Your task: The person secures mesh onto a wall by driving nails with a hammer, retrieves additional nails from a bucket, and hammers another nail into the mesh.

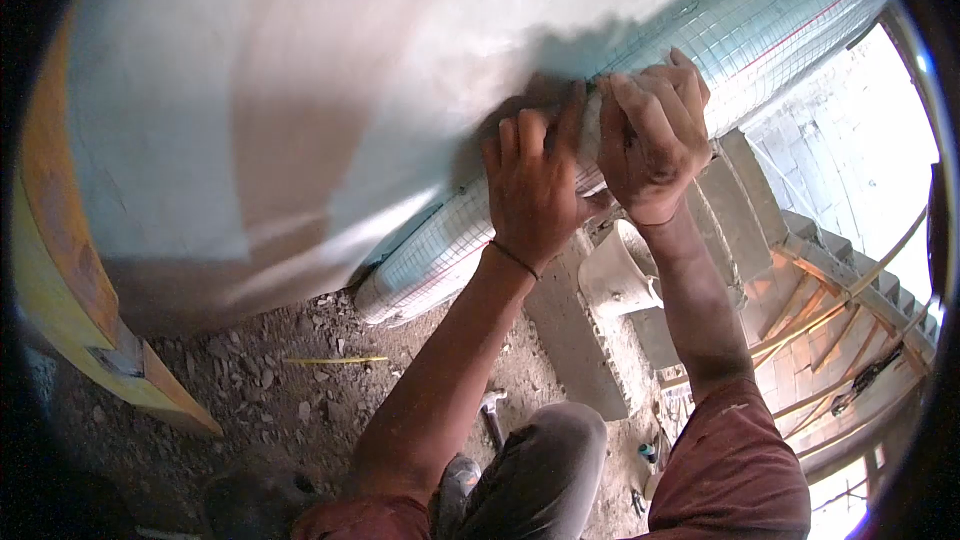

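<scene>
A long pale-blue roll or pipe covered in grid mesh runs slanting along the wall. My left hand lies against it, fingers stretched toward the wall side and thumb out to the right. Close beside it, my right hand is closed, fingertips pinched at the mesh near the wall; what lies between them is hidden. Both hands touch the mesh-covered length, and their shadows fall on the wall behind.
A white bucket stands by concrete blocks under my right arm. A hammer and a yellow strip lie on rubble ground. At left is a yellow beam; wooden poles are at right.
</scene>
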The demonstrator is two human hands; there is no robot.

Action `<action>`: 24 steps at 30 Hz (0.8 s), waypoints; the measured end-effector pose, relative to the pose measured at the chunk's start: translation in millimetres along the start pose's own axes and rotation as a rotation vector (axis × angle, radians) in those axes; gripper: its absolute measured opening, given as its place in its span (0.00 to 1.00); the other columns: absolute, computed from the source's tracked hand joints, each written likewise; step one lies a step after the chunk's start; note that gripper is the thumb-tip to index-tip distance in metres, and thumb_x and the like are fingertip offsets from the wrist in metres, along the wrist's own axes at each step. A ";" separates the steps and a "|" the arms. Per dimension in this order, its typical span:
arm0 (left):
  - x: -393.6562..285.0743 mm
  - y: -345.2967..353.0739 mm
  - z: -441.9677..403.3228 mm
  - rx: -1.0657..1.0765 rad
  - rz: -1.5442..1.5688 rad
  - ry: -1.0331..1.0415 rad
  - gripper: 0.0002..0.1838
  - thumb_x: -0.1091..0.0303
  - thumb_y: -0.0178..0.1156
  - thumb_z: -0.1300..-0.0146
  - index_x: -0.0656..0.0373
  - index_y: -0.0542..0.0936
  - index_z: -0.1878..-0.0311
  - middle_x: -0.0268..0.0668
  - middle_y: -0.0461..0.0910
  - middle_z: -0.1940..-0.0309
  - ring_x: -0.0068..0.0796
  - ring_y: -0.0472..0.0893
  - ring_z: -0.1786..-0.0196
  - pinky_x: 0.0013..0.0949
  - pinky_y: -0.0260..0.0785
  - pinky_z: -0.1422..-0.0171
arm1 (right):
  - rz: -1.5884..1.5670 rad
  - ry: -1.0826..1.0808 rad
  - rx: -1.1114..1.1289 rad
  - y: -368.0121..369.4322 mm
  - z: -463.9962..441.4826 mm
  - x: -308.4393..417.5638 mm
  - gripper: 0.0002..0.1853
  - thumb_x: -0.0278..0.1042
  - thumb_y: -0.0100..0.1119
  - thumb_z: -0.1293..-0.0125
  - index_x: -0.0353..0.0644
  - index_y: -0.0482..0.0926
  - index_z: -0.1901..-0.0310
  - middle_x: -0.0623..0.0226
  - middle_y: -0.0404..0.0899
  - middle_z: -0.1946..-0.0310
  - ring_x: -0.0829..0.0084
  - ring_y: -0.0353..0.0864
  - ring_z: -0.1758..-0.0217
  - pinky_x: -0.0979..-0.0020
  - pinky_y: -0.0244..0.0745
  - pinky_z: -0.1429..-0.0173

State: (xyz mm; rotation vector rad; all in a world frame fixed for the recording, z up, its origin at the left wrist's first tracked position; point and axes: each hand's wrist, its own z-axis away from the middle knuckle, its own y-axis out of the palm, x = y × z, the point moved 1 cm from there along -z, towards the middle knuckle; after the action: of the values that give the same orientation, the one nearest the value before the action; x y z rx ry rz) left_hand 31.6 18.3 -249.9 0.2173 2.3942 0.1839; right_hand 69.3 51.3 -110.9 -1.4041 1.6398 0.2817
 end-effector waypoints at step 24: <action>3.5 9.4 2.6 -0.060 0.008 0.136 0.61 0.33 0.80 0.62 0.57 0.73 0.24 0.35 0.81 0.36 0.43 0.74 0.47 0.49 0.64 0.39 | -0.047 0.067 0.015 -9.9 4.5 -2.8 0.12 0.14 0.68 0.40 0.40 0.87 0.57 0.63 0.88 0.63 0.56 0.86 0.55 0.48 0.79 0.34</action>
State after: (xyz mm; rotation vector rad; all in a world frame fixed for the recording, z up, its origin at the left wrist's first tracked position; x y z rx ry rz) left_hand 31.8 28.4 -252.2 0.1912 2.5188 0.2821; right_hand 79.8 52.9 -107.5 -1.4523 1.6575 0.1968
